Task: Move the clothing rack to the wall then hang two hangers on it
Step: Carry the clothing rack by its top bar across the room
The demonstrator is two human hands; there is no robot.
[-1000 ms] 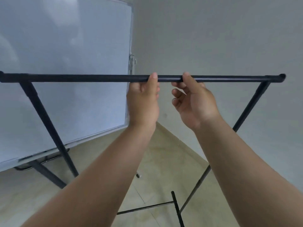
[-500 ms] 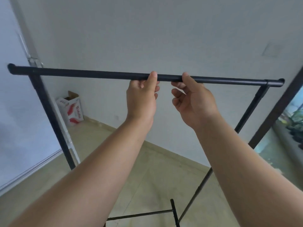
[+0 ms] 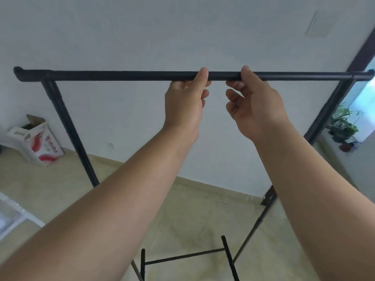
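A: Where is the clothing rack (image 3: 121,75) in the head view?
B: On the tiled floor (image 3: 203,216), near the white wall (image 3: 142,37).
A: The hands?
B: Left hand (image 3: 183,104) and right hand (image 3: 254,106) each grip its top bar, side by side at the middle.
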